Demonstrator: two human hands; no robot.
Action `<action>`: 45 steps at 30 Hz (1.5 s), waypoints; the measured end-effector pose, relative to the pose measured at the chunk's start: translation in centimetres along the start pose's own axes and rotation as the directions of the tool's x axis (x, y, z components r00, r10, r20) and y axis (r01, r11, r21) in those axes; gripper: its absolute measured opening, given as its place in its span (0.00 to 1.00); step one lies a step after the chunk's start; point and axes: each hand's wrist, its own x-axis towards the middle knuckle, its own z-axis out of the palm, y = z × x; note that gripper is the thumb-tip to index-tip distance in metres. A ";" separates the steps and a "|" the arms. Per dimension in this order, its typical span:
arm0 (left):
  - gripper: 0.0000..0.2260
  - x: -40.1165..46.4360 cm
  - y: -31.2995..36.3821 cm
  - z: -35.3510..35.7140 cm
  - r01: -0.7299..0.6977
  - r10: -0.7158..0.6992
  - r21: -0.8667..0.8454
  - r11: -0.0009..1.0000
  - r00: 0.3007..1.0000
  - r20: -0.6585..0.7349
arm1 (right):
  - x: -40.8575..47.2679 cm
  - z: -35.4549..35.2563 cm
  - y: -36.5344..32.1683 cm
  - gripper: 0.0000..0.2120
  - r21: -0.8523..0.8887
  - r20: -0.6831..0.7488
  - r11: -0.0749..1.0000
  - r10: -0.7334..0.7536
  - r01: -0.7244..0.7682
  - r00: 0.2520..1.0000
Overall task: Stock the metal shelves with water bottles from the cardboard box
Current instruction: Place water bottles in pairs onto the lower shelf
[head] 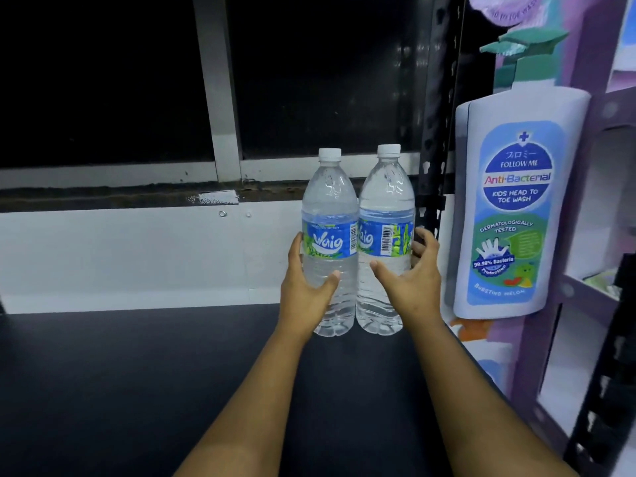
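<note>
Two clear water bottles with white caps and blue-green labels stand upright side by side on the dark metal shelf (137, 373), near its back right corner. My left hand (304, 287) wraps around the lower half of the left bottle (330, 201). My right hand (409, 284) cups the right bottle (385, 197), thumb in front and fingers behind it, with the grip looking loose. The bottles touch each other. The cardboard box is out of view.
A black perforated shelf post (437, 132) rises just right of the bottles. Further right stands a cardboard display shaped like a large wash bottle (516, 201) on a purple stand. Behind the shelf is a white wall ledge (120, 249) under a dark window.
</note>
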 end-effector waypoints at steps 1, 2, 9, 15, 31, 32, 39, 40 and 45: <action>0.37 -0.1 -0.1 0.1 -0.009 0.010 0.036 0.999 0.999 -0.040 | 0.1 -0.1 0.1 0.34 0.054 0.004 0.998 0.020 -0.020 1.000; 0.38 -0.2 -0.2 0.3 -0.019 0.023 0.063 0.998 0.997 -0.072 | 0.0 -0.2 0.1 0.33 0.081 0.009 0.996 0.028 -0.028 1.000; 0.39 -0.3 -0.3 0.1 0.032 -0.030 -0.046 0.998 0.999 0.037 | -0.4 0.0 0.3 0.47 -0.165 0.054 0.986 -0.022 0.030 0.998; 0.41 -0.1 -0.4 0.0 0.020 -0.020 0.010 1.000 0.999 -0.035 | -0.3 -0.3 0.8 0.35 -0.032 0.075 0.999 0.012 -0.010 0.997; 0.41 -0.2 -1.0 -0.2 -0.001 0.001 0.017 1.000 1.000 -0.008 | -0.7 -0.1 0.9 0.32 -0.047 0.076 0.998 -0.040 0.043 0.996; 0.40 -0.2 -1.0 -0.2 -0.001 0.001 -0.002 1.000 1.000 0.006 | -0.7 -0.1 1.0 0.34 -0.045 0.089 0.998 -0.039 0.043 0.995; 0.39 -0.1 -1.0 -0.3 -0.012 0.015 0.046 0.999 0.998 -0.055 | -0.6 -0.2 1.2 0.36 -0.036 0.115 0.999 -0.019 0.023 0.993; 0.39 -0.1 -1.1 -0.3 -0.013 0.015 0.049 0.999 0.998 -0.055 | -0.6 -0.2 1.2 0.35 -0.028 0.120 0.999 -0.013 0.017 0.993; 0.39 -0.1 -1.3 -0.3 -0.022 0.023 0.042 0.999 0.999 -0.043 | -0.7 -0.1 1.4 0.35 -0.010 0.131 1.000 -0.005 0.006 0.991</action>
